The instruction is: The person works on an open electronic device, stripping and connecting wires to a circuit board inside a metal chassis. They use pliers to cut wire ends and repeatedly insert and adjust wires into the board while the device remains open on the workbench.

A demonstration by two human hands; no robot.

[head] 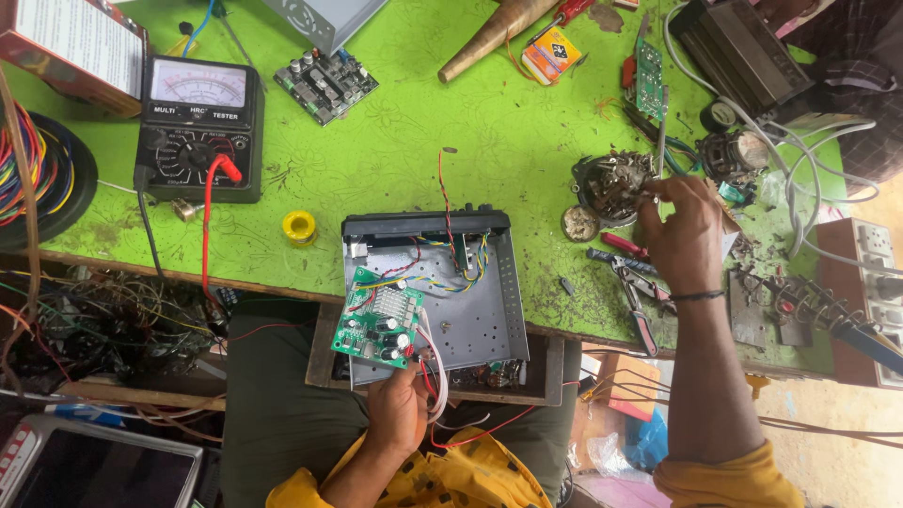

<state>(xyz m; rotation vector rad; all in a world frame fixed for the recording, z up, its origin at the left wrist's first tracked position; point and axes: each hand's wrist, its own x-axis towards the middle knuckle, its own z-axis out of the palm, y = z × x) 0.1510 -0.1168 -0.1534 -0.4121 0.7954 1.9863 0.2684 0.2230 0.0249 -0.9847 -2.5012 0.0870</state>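
My left hand grips the near edge of a small green circuit board and holds it tilted over the left side of an open grey metal chassis. Red, yellow and blue wires run from the board into the chassis. My right hand reaches out to the right, fingers pinched at a round container of small metal parts; whether anything is between the fingers I cannot tell.
The bench top is green. On it are an analog multimeter with red lead, a yellow solder spool, another circuit board, pliers, a soldering iron stand and a power strip. Tangled wires hang left.
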